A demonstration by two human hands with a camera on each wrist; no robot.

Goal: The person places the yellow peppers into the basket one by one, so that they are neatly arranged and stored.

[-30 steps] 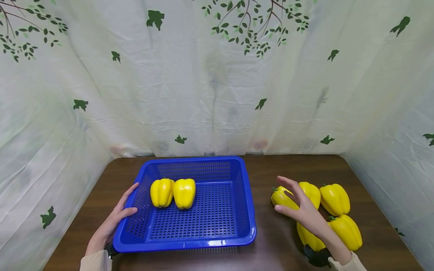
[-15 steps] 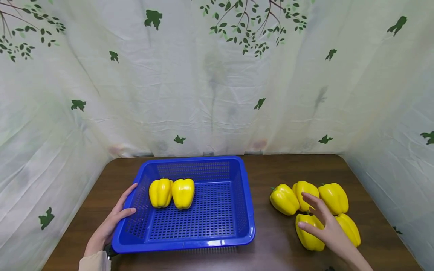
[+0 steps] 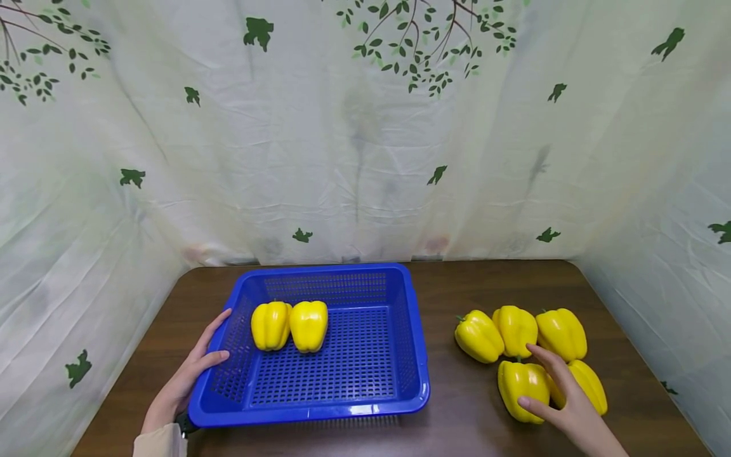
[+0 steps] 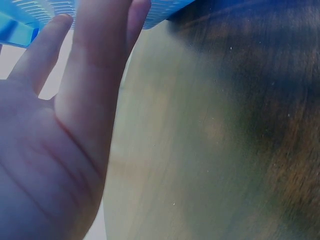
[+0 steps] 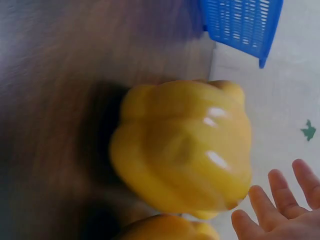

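Note:
My left hand (image 3: 185,377) holds the left side of a blue plastic basket (image 3: 337,416). In the head view the thumb and a fingertip lie over its rim; in the left wrist view a finger (image 4: 42,55) meets the slotted wall from outside. Two yellow bell peppers, one left (image 3: 270,326) and one right (image 3: 309,326), sit in the basket. My right hand (image 3: 562,406), fingers apart, reaches over the front bell pepper (image 3: 521,388) of a group on the right. In the right wrist view its straight fingers (image 5: 280,192) are beside a bell pepper (image 5: 182,145).
Several other yellow bell peppers lie close together: one at the left (image 3: 480,336), one in the middle (image 3: 515,330), one at the back right (image 3: 562,334) and one partly behind my right hand (image 3: 591,387). The brown table (image 3: 451,412) ends against a leaf-patterned white curtain (image 3: 365,158).
My right hand has moved right and toward the front, from over the left bell pepper to the front one. My left hand and the basket stay in place.

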